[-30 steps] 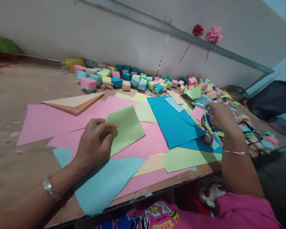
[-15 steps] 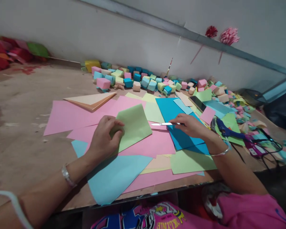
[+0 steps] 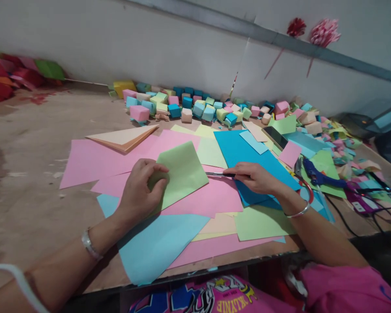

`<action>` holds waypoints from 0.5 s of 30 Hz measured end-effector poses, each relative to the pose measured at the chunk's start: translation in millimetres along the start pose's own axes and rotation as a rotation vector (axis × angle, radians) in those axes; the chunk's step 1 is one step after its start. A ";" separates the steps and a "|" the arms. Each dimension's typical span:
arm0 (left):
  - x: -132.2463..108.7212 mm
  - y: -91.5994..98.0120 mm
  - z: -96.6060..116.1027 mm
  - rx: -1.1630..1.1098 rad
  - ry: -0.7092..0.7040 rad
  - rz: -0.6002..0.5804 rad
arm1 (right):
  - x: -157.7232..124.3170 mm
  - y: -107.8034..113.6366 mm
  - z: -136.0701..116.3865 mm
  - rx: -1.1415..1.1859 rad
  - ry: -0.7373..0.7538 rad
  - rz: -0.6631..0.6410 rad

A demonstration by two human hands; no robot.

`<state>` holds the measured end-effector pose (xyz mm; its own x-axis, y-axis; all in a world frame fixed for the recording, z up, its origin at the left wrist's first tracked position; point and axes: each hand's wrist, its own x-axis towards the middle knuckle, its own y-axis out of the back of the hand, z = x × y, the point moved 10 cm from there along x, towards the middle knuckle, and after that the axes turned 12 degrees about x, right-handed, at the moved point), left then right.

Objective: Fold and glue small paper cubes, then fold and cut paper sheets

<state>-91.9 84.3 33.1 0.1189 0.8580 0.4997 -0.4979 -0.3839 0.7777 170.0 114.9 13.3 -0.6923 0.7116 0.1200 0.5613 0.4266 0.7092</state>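
My left hand (image 3: 144, 186) is closed on the left side of a folded light green paper (image 3: 182, 174), fingers on top of it. The paper is tilted up above pink sheets (image 3: 211, 195). In my right hand (image 3: 254, 176) is a slim craft knife (image 3: 220, 174), gripped with a dark handle and a thin metal blade pointing left. Its tip meets the right edge of the green paper; whether it is between the layers I cannot tell. Beneath the right hand lie deep blue sheets (image 3: 244, 152). A light blue sheet (image 3: 163, 243) lies nearer me.
Several small paper cubes (image 3: 187, 114) line the wall. A folded peach paper (image 3: 124, 138) lies at the back left. To the right are a phone (image 3: 275, 137), a blue glue gun (image 3: 319, 174), scissors (image 3: 308, 187) and dark cables (image 3: 342, 219).
The knife has moved slightly left and down, turned edge-on, and now touches the green paper. My left hand stays almost still. The view has shifted a little, showing the red scissor handle.
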 end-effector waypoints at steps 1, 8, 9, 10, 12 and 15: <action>-0.1 -0.5 -0.7 0.006 -0.002 -0.001 | -0.3 -1.0 -1.3 0.009 0.019 -0.010; -5.3 -5.5 20.7 0.269 -0.184 0.026 | 0.3 -5.6 -4.1 0.040 0.105 -0.027; -7.9 -9.9 30.0 0.250 -0.264 -0.001 | 0.7 -6.6 -4.5 0.036 0.110 -0.023; -11.4 -16.4 39.1 0.204 -0.349 -0.057 | 1.1 -7.8 -5.1 0.029 0.114 -0.020; -20.6 -32.6 53.1 0.097 -0.484 -0.225 | 1.4 -10.4 -6.5 0.014 0.120 -0.016; -32.2 -52.8 58.2 0.070 -0.556 -0.442 | 0.7 -14.4 -8.4 0.001 0.128 -0.022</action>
<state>-19.5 57.1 -1.9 0.7264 0.6446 0.2383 -0.2478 -0.0778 0.9657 157.6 104.6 9.0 -0.7569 0.6248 0.1919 0.5455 0.4421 0.7120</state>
